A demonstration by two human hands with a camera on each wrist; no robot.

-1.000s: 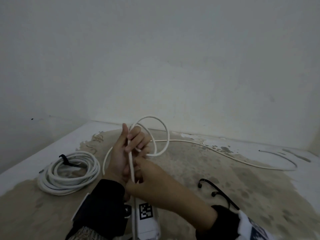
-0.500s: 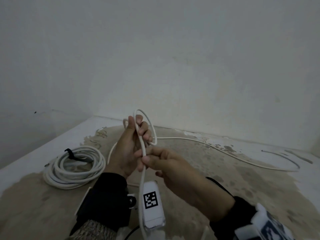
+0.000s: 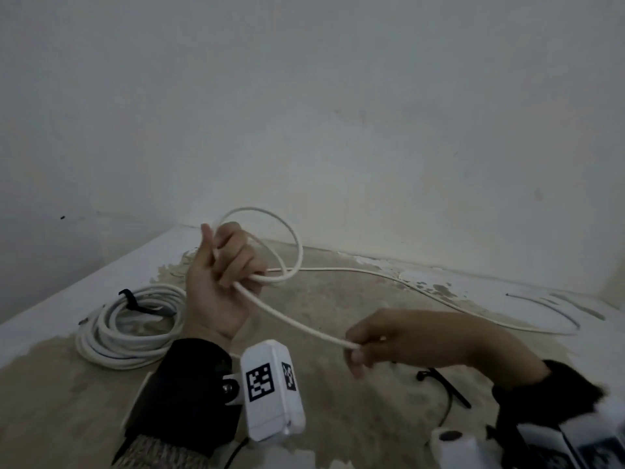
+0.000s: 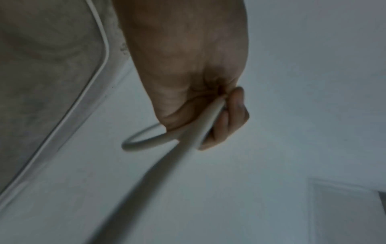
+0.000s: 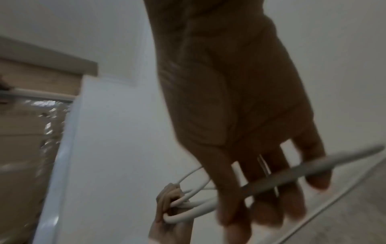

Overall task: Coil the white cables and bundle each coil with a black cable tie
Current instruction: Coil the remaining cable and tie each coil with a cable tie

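Observation:
My left hand [image 3: 223, 265] is raised above the floor, fingers curled round a small loop of white cable [image 3: 297, 252]. In the left wrist view the left hand [image 4: 208, 115] clasps the cable [image 4: 206, 122] in its curled fingers. From there the cable runs down and right to my right hand [image 3: 358, 346], which pinches it between thumb and fingers. The right wrist view shows the cable [image 5: 292, 171] lying across the right fingers [image 5: 271, 189]. The rest of this cable [image 3: 439, 292] trails over the floor to the right. A loose black cable tie [image 3: 446, 384] lies under my right forearm.
A finished white coil [image 3: 128, 330] bound with a black tie [image 3: 130, 299] lies on the floor at left. The stained floor [image 3: 338, 401] meets white walls close behind. A white wrist camera housing [image 3: 270, 380] sits on my left wrist.
My right hand has slid away from the left, down and to the right along the cable, drawing a straight stretch taut. The left hand keeps holding the loop, which looks larger now.

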